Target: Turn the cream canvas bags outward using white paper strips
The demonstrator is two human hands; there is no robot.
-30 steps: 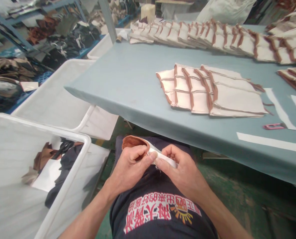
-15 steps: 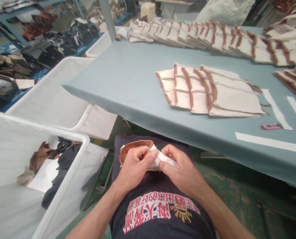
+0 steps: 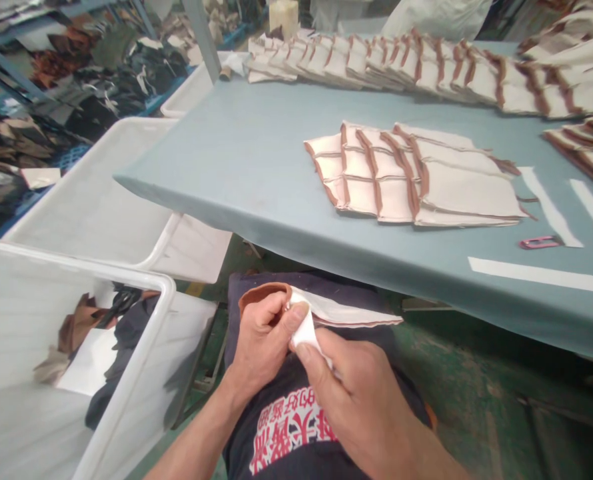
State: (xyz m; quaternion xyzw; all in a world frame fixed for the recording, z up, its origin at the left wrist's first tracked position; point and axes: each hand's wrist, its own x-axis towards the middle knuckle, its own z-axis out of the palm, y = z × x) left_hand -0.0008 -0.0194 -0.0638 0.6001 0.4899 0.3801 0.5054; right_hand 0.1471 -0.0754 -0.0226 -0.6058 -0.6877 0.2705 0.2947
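Over my lap lies a folded piece of fabric, white on one side with brown at its curled left end. My left hand pinches this piece near the brown fold, its thumb pressing a white strip against it. The strip's lower end sits between the thumb and fingers of my right hand, so it spans the short gap between both hands. Part of the fabric is hidden behind my fingers.
A blue-green table stands ahead, bearing overlapping white pieces with brown edges, a longer row of them, white strips and a small pink tool. White bins stand at the left, one holding scraps.
My right hand has moved down and toward me, swinging the white strip downward. The fabric's white length now shows, extending to the right. The view has shifted slightly.
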